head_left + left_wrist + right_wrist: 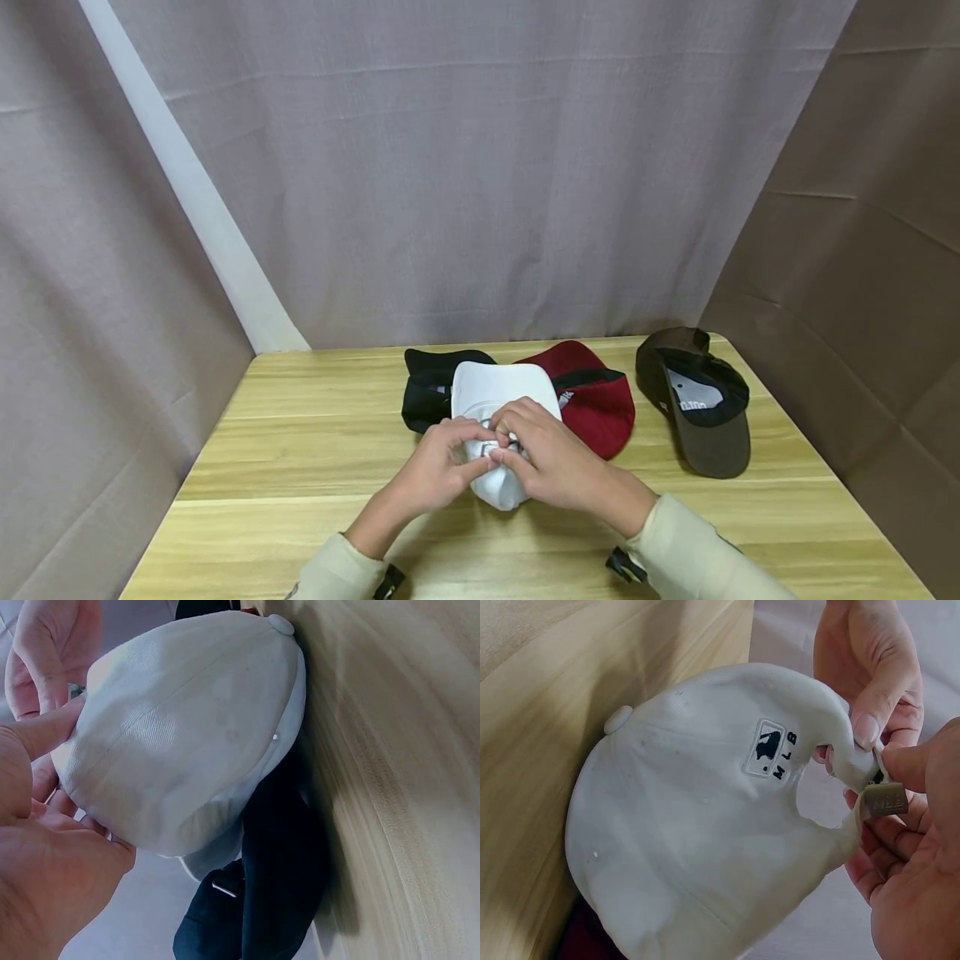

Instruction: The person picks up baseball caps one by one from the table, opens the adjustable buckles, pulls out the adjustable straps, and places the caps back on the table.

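A white baseball cap [501,385] is held with its brim pointing away and its crown hanging down. An MLB logo [766,748] shows above the opening at its back. My left hand [446,468] pinches the edge beside that opening, thumb on the fabric. My right hand [558,461] holds the cap's back strap, its thumb close by the metal buckle [886,799]. The two hands' fingertips almost meet at the strap. In the left wrist view the crown [187,727] hides part of the fingers.
Behind the white cap lie a black cap [429,392] on the left and a dark red cap [603,417] on the right. A dark brown cap [716,442] lies upturned near the right edge of the wooden table [315,442]. Grey curtains [480,183] enclose the table.
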{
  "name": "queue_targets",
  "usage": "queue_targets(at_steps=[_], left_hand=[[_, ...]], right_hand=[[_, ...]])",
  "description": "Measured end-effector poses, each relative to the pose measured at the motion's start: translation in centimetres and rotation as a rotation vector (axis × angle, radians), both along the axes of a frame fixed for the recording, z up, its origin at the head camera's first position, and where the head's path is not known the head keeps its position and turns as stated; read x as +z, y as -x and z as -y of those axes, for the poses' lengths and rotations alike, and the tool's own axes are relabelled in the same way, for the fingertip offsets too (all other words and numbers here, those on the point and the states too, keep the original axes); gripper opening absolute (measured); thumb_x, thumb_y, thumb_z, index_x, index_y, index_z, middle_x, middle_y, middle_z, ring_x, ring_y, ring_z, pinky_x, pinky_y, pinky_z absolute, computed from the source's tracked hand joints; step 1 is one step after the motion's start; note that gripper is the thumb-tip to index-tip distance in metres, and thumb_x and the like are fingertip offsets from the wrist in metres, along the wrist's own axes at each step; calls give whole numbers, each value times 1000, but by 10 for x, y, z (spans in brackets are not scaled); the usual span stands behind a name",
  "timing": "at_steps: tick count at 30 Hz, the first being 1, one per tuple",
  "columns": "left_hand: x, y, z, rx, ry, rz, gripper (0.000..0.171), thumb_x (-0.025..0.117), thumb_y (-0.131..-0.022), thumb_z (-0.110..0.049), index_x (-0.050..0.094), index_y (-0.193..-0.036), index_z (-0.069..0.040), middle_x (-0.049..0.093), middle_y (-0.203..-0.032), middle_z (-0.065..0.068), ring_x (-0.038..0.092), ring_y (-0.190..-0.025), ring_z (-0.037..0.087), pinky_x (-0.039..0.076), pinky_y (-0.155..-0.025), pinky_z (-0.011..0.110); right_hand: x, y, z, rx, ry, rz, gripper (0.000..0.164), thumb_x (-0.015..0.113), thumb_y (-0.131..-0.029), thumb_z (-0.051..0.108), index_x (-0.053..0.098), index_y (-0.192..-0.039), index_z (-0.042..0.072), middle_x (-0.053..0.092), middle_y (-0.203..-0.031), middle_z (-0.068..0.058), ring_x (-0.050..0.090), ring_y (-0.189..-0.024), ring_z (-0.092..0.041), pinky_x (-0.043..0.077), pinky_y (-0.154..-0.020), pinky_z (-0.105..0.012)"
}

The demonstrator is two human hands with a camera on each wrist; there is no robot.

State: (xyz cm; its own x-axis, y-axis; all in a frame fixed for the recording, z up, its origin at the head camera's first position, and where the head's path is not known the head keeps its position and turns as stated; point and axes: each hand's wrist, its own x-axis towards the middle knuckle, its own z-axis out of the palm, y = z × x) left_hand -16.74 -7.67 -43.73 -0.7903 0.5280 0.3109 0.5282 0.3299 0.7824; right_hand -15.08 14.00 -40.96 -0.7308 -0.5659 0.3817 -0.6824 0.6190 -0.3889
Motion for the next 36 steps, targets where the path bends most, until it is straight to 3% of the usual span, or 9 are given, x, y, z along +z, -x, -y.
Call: queue_targets(at_steps=[17,24,31,33,36], left_hand=[[1,1,2,3,33,31,21,80,-94,-15,82,-114,-22,80,-117,-7,68,-113,11,42,-105,36],[0,3,2,-11,27,46,20,80,-94,-15,82,-113,-22,80,-118,-7,69,-117,12,42,-114,53],[0,3,3,-14,23,44,20,81,-94,-17,82,-113,-22,80,-117,-5,70,-118,16,39,-117,67],[0,4,3,-8,30,43,19,81,-94,-18,82,-112,-22,81,-117,-5,70,-116,14,41,-117,62],[1,4,2,3,38,42,18,82,-94,-19,82,-112,-21,81,-115,-5,69,-110,11,46,-106,42]], right_hand=[[0,3,-4,20,20,157,19,71,-103,21,54,-94,23,66,-124,8,56,-121,-10,52,-101,-37],[1,6,-8,68,45,246,17,68,-105,22,53,-97,23,65,-126,9,56,-124,-10,52,-103,-37],[1,9,-11,102,101,351,15,63,-108,25,52,-98,22,65,-128,7,56,-125,-13,52,-105,-43],[0,10,-12,104,110,358,15,63,-108,25,52,-98,22,66,-128,7,57,-125,-13,52,-105,-44],[-1,11,-13,99,122,360,15,63,-108,27,53,-99,22,66,-128,7,58,-124,-12,52,-104,-41]])
